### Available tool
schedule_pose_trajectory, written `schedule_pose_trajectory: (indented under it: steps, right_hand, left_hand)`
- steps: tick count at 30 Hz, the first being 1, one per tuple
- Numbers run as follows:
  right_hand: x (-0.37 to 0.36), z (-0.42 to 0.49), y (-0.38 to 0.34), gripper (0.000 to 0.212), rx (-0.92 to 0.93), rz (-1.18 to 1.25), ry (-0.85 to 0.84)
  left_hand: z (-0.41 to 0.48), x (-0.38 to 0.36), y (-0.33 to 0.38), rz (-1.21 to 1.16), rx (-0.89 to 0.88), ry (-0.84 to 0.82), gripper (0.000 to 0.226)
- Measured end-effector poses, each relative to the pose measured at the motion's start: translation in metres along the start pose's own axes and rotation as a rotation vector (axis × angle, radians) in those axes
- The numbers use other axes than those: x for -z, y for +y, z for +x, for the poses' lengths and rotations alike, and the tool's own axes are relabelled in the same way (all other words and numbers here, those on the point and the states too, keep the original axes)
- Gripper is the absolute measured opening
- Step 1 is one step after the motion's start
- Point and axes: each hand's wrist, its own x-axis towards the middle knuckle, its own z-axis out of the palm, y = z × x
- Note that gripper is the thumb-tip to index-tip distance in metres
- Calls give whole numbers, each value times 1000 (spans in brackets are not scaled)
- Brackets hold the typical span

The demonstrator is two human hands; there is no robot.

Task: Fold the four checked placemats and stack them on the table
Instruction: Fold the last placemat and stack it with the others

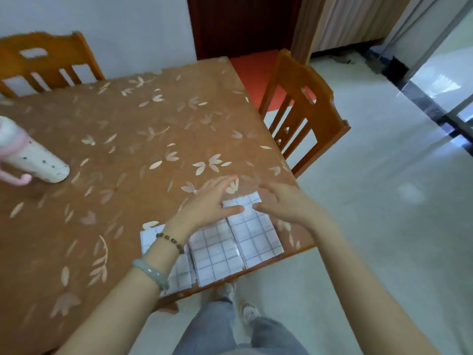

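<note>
White checked placemats lie near the table's front right corner. One folded placemat (256, 231) lies rightmost, a second (216, 254) sits beside it to the left, and a third (179, 275) is partly hidden under my left forearm. My left hand (212, 203) is spread flat with straight fingers over the far end of the mats, its thumb on the rightmost one. My right hand (286, 203) hovers at the right edge of that mat, fingers straight, thumb touching the fabric. Neither hand grips anything.
The table (128, 139) has a brown leaf-patterned cover. A white speckled bottle (33, 160) with a pink strap stands at the left. Wooden chairs stand at the far left (48, 62) and on the right side (304, 119). The table's front edge is right below the mats.
</note>
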Motion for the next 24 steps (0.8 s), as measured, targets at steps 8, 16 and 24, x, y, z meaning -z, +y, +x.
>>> schedule_pose_trajectory:
  steps: [8, 16, 24]
  right_hand:
    - [14, -33, -91, 91, 569, 384, 62]
    - [-73, -68, -191, 97, 893, 470, -423]
    - [-192, -151, -277, 95, 1039, 366, -891]
  left_hand:
    - [-172, 68, 24, -580, 94, 729, 85]
    - [-345, 24, 38, -514, 392, 1245, 111]
    - [-498, -45, 52, -597, 609, 1622, 120]
